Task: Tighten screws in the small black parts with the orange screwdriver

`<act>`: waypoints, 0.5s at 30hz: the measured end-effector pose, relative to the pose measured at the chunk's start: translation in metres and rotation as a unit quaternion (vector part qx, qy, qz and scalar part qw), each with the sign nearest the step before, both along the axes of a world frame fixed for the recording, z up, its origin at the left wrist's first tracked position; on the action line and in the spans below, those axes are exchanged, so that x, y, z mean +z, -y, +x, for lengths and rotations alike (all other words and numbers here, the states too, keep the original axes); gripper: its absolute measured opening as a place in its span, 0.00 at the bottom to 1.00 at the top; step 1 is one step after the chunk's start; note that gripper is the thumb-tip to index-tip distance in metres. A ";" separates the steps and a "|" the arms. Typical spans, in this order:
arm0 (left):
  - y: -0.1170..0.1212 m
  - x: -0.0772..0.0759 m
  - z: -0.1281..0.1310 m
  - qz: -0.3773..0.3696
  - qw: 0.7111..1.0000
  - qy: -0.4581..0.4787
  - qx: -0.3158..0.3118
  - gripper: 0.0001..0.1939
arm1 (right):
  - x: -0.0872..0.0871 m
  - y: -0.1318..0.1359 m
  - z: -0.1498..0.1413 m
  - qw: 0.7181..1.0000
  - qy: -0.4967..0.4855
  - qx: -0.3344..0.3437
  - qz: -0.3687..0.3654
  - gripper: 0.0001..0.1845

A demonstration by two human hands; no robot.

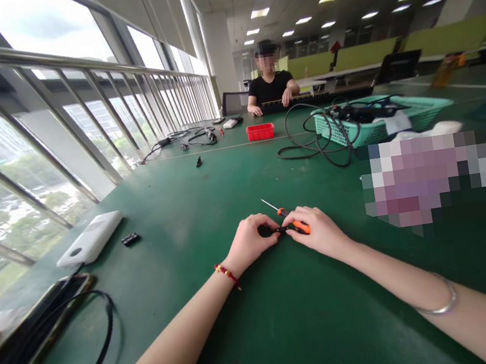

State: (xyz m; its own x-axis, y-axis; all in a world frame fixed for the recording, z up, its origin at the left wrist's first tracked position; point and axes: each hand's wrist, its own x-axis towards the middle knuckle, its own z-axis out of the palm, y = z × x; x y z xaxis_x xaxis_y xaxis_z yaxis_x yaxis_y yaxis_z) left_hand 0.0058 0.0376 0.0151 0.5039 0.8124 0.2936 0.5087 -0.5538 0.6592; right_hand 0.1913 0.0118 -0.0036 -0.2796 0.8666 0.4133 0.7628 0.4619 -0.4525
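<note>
Both my hands meet on the green table (256,337) in front of me. My right hand (317,232) is closed around an orange and black screwdriver (291,223), whose thin metal shaft points up and to the left. My left hand (249,242) pinches a small black part (277,230) against the table, touching the right hand. The part is mostly hidden by the fingers. A red bead bracelet sits on my left wrist, a thin metal bangle on my right forearm.
A white power bank (90,238) and a small black piece (130,239) lie at the left. A phone with black cable (42,330) sits near left. Farther off are a teal basket of cables (379,118), a red tray (260,132) and a seated person in black (270,85).
</note>
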 end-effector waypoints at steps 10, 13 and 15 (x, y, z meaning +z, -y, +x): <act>-0.001 -0.002 -0.001 0.028 0.995 -0.009 0.097 0.03 | 0.019 0.028 -0.004 0.959 -0.244 -0.059 0.131 0.08; -0.001 -0.001 -0.001 0.040 0.994 -0.015 0.098 0.02 | 0.020 0.036 -0.007 0.955 -0.252 -0.037 0.155 0.08; -0.001 -0.001 -0.001 0.040 0.994 -0.015 0.099 0.02 | 0.019 0.039 -0.009 0.952 -0.256 -0.030 0.164 0.07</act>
